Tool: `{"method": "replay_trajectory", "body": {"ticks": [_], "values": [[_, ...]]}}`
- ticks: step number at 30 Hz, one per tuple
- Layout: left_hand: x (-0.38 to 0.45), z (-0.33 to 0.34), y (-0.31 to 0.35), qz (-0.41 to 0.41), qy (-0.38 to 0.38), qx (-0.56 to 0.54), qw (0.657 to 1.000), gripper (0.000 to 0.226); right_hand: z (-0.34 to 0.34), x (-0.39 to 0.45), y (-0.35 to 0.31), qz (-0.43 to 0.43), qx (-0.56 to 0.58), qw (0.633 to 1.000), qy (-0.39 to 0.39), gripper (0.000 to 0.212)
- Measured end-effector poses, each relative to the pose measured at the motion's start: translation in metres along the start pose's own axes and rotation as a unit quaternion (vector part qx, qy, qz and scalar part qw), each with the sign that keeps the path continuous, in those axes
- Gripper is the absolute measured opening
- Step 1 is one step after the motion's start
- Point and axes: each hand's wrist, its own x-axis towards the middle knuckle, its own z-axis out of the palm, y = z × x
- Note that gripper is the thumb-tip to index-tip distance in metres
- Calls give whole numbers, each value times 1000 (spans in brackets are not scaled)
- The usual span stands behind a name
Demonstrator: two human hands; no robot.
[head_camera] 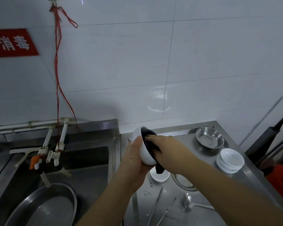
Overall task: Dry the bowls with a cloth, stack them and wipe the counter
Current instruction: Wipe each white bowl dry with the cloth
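The left hand [134, 158] cups a white bowl [143, 148] from below and outside, thumb curled over its wall, holding it in the air above the counter [183, 141] near the counter's left edge, beside the sink [88, 160]; the right hand [168, 154] presses a dark cloth [149, 137] into the bowl's hollow, fingers curled round the fabric, with a tail of it hanging below the rim; the bowl is tipped on its side, its mouth facing right and somewhat up toward the right hand, its base toward the left palm, so its axis runs roughly left to right. The likeliest slip, as I judge it, is the bowl sliding out of the 1-handed cup if it is wet and the rubbing hand pushes hard, dropping it onto the white bowl [159, 176] on the counter directly below; the hanging tail could also snag the tongs [155, 207] or spoon [189, 201] near the front edge. A stack of white bowls [229, 160] stands toward the right edge, a steel bowl [209, 139] near the back right corner.
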Motion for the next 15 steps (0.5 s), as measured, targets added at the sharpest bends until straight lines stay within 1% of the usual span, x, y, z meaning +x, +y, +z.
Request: {"method": "replay_trajectory", "body": {"ticks": [3, 5, 7, 9, 10, 12, 14, 15], "values": [[2, -1, 4, 10, 24, 47, 999, 94, -5, 5, -12, 64, -7, 997, -31, 29], [3, -4, 5, 19, 24, 80, 996, 98, -11, 9, -15, 98, 20, 994, -44, 26], [2, -8, 6, 25, 6, 111, 993, 106, -18, 10, -14, 128, 58, 988, -71, 21], [0, -11, 6, 28, -28, 132, 991, 114, -24, 7, -11, 154, 131, 974, -99, 21], [-1, -12, 7, 34, -53, 136, 989, 115, -27, 5, -9, 170, 193, 960, -109, 23], [-5, -16, 5, 52, -91, 124, 987, 114, -29, 0, -7, 199, 342, 909, -132, 23], [-9, -19, 8, 60, -122, 96, 986, 114, -28, -5, -6, 220, 439, 862, -125, 12], [-7, -22, 5, 68, -149, 79, 983, 112, -24, -6, -8, 232, 489, 833, -114, 9]]}}
